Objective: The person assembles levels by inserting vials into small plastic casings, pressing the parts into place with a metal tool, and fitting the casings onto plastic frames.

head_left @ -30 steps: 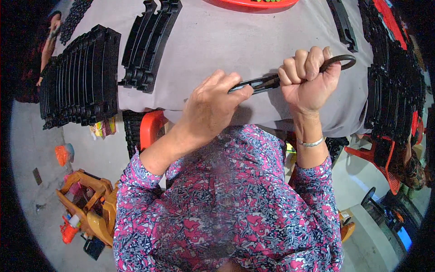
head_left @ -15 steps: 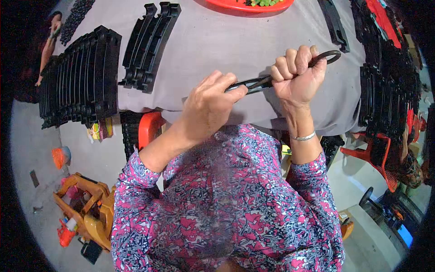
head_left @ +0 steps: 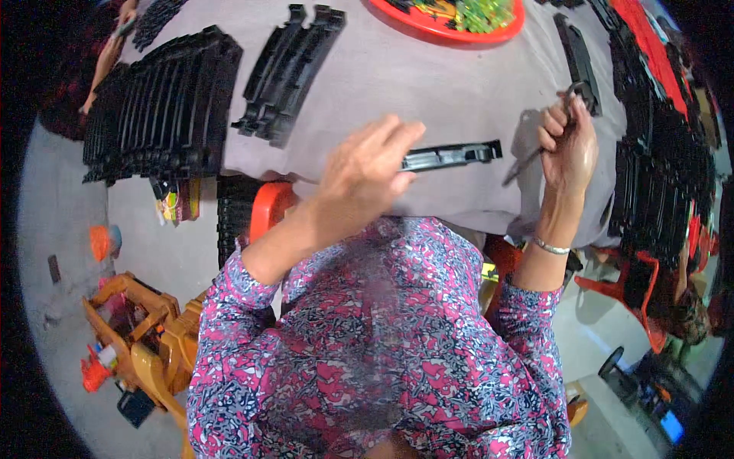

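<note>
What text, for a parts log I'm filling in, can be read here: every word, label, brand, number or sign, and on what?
None can be read.
Black piece in the left hand: no lettering can be made out.
Colourful package at left, below the stacked black parts: any print is too small and blurred.
Blue screen-like panel, lower right: too small and blurred.

The left hand hides one end of a black strip; a red tray is cropped above.
</note>
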A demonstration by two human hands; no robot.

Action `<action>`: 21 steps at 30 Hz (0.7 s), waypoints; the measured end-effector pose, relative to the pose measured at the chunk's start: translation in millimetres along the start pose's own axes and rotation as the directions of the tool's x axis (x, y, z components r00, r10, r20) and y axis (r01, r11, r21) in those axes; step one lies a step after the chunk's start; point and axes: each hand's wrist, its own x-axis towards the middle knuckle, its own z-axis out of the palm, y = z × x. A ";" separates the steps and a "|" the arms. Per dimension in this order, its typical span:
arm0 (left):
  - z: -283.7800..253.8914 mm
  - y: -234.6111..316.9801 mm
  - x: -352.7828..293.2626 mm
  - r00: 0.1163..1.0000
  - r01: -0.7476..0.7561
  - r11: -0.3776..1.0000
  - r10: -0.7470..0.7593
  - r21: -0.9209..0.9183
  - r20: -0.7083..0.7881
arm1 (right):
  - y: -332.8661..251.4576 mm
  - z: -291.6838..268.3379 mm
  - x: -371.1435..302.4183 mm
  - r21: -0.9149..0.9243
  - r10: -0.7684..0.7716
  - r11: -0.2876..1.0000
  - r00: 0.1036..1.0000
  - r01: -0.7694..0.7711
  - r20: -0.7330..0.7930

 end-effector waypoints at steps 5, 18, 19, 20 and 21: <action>16.1 -9.0 -3.8 0.978 -0.158 0.987 0.156 -0.003 -0.135 | 24.2 -7.2 3.7 -0.203 -0.046 0.979 0.995 0.027 -0.092; -20.1 -39.6 4.5 0.947 0.197 0.907 -0.078 0.371 -0.312 | 55.0 -34.9 25.7 -0.887 -0.477 0.393 0.878 0.242 0.028; -19.0 -42.8 8.8 0.935 0.224 0.883 -0.076 0.411 -0.347 | 55.1 -34.7 25.5 -0.905 -0.481 0.346 0.875 0.247 0.055; -17.3 -45.2 12.3 0.922 0.253 0.857 -0.073 0.449 -0.380 | 54.6 -34.6 25.1 -0.921 -0.483 0.297 0.872 0.251 0.082; -15.1 -47.0 14.5 0.910 0.262 0.854 -0.063 0.450 -0.410 | 54.3 -33.9 23.8 -0.910 -0.465 0.337 0.883 0.240 0.061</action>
